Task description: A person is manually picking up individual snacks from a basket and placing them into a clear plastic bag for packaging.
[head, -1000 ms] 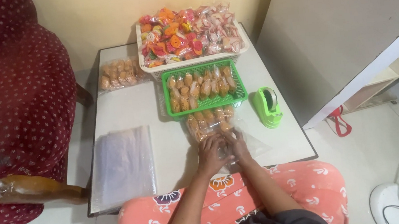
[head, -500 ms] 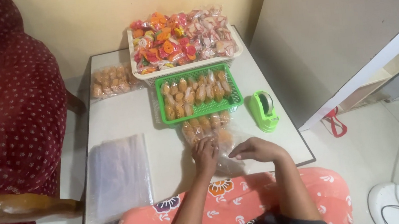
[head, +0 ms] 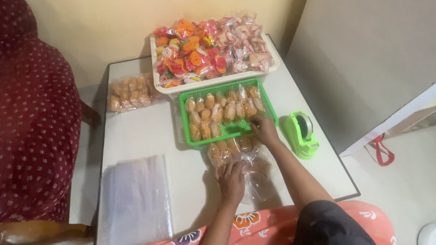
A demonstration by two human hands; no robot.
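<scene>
**Hands split between a clear snack bag and a green basket**

Head view: The person sits at a white rectangular table (head: 139, 133) with the knees in orange flowered cloth at its near edge. The left hand (head: 232, 178) lies palm down on a clear plastic bag partly filled with golden-brown snacks (head: 234, 150), pressing its loose near end flat against the tabletop; the fingers are spread over the film and not curled into a fist. This bag lies just in front of a shallow green plastic mesh basket (head: 229, 129), its filled end touching the basket's near rim. The right hand (head: 264, 128) reaches to the basket's near right corner, fingertips down among the small wrapped golden-brown snacks (head: 222, 109) lined up inside; whether it has pinched one of them cannot be told. Behind the green basket stands a white plastic basket (head: 214, 80) heaped with orange, red and pink wrapped sweets. Left of that lies another sealed clear bag of brown snacks (head: 130, 93). A bright green tape dispenser (head: 300, 133) sits just right of the right hand. A flat stack of empty clear plastic bags (head: 135, 200) lies on the table's near left part, well apart from both hands. A dark red dotted armchair (head: 16, 131) stands at the left.
</scene>
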